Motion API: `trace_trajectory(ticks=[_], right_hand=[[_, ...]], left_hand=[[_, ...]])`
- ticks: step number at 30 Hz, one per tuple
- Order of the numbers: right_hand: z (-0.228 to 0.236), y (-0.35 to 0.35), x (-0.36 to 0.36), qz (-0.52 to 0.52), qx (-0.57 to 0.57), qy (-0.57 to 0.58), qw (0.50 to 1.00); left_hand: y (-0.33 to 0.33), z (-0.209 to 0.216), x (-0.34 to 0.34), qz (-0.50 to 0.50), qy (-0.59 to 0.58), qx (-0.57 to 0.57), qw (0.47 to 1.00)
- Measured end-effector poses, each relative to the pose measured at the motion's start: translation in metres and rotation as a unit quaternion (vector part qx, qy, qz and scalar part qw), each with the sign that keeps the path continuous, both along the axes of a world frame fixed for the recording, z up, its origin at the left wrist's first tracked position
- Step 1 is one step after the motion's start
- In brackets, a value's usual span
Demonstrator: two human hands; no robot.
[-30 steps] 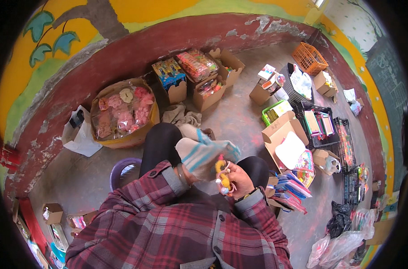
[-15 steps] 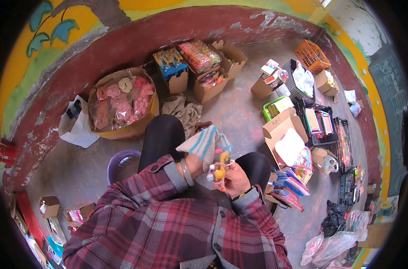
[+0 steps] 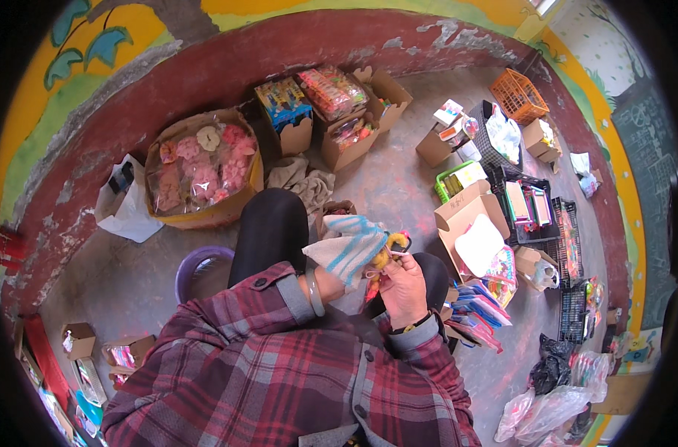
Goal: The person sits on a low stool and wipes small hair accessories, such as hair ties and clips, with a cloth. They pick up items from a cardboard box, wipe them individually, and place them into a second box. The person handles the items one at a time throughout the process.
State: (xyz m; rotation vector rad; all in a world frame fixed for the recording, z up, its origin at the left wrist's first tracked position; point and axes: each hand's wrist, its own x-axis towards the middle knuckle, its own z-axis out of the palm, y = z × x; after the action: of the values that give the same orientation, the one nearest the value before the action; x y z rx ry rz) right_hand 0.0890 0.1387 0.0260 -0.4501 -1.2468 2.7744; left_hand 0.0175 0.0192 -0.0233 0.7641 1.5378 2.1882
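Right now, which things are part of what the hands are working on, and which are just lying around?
In hand:
- left hand, grip on the white cloth with blue stripes
- right hand, grip on a small yellow and red item

Lying about:
- box of pink bagged goods
- orange crate
- purple stool
- beige rag

Open cardboard boxes [image 3: 331,119] crowding wall ahead; black wire racks [image 3: 536,208] blocking right; bare grey concrete floor [image 3: 398,186] lying open between.
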Motion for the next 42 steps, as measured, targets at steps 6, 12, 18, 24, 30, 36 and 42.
trace_trajectory(ticks=[6,12,18,24,30,36,42], right_hand=[[0.004,-0.001,0.001,0.015,0.036,-0.073,0.997],[0.005,0.018,0.003,0.104,0.029,-0.167,0.980],[0.006,0.019,0.005,0.126,-0.062,-0.141,0.980],[0.012,0.025,0.006,0.000,-0.061,-0.059,0.996],[0.017,0.055,0.011,-0.022,-0.119,0.048,0.992],[0.038,0.081,0.013,0.021,0.540,0.068,0.838],[0.083,0.088,0.006,-0.074,0.893,0.219,0.386]], left_hand=[[-0.001,-0.035,-0.010,0.106,0.106,-0.086,0.985],[0.000,-0.052,-0.015,0.070,-0.058,-0.071,0.993],[0.006,-0.054,-0.031,0.051,-0.311,0.105,0.943],[-0.011,-0.036,-0.043,-0.126,-0.367,0.321,0.864],[-0.021,-0.029,-0.043,0.002,-0.428,0.247,0.869],[-0.035,-0.010,-0.044,0.057,-0.442,0.260,0.857],[-0.035,-0.033,-0.051,0.011,-0.440,0.245,0.864]])
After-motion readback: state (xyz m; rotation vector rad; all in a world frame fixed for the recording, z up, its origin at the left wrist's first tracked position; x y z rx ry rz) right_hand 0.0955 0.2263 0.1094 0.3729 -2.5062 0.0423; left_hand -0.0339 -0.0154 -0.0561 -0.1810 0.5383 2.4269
